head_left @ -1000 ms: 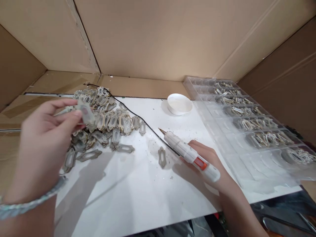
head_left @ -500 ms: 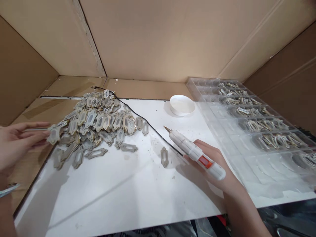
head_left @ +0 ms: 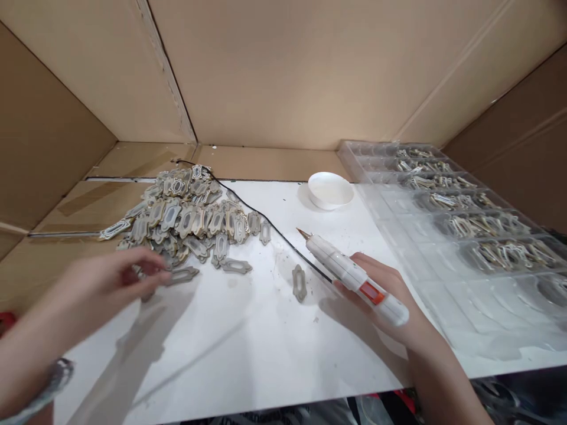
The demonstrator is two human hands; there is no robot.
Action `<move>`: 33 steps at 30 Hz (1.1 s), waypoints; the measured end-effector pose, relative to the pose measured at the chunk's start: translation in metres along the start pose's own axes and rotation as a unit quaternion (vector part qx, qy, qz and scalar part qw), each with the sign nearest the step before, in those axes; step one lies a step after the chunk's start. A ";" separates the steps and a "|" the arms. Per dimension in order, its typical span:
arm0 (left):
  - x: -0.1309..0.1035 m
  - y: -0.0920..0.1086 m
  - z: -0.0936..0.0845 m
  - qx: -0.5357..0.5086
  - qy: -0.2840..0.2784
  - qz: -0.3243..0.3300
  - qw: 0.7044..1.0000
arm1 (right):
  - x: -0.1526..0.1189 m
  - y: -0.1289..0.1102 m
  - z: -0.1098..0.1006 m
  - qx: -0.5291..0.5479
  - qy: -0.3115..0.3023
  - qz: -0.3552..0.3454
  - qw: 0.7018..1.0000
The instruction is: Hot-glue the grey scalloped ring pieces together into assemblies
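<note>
My right hand (head_left: 376, 271) is closed around a white pen-shaped tool (head_left: 349, 268) with a tapered brass-coloured tip and a red-orange window. The tip points up and left, above the white board. A single metal label-holder frame (head_left: 299, 283) lies left of the tool, untouched. My left hand (head_left: 128, 277), blurred by motion, is over the near-left edge of a heap of metal label-holder frames (head_left: 190, 221). Its thumb and fingertips are drawn together; a bit of metal shows between the fingers, but I cannot make out what they hold.
A black cord (head_left: 270, 224) crosses the board from the heap to my right hand. Behind the tool stands a shallow white bowl (head_left: 330, 192). On the right lies a clear compartment tray (head_left: 398, 236) with metal pieces in several compartments. Cardboard walls (head_left: 274, 71) enclose the back and sides.
My left hand has moved right and nearer from the heap's left side, its fingers curling in. My right hand and the tool keep their pose; the whole view shifts slightly.
</note>
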State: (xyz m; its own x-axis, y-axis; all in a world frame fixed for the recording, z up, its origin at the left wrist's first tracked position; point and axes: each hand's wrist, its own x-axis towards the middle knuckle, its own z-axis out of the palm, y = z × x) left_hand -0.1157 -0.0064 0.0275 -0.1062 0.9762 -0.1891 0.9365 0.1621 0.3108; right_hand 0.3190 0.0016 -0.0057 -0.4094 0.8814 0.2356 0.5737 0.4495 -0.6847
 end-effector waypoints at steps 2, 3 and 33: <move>-0.005 0.048 0.013 -0.006 -0.065 0.090 0.994 | 0.000 0.000 0.000 0.003 0.001 -0.001 1.000; -0.004 0.065 0.021 -0.013 -0.078 0.134 0.988 | 0.001 0.000 0.000 0.005 0.001 -0.003 1.000; 0.001 0.134 0.040 -0.276 0.151 0.377 0.871 | 0.004 -0.021 -0.005 0.116 0.009 0.025 0.993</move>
State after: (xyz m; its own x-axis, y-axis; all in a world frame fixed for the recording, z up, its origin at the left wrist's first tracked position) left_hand 0.0231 0.0106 0.0311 0.3092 0.8149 0.4903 0.4831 -0.5787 0.6571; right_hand 0.3089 -0.0036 0.0136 -0.3701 0.9054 0.2079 0.4136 0.3610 -0.8358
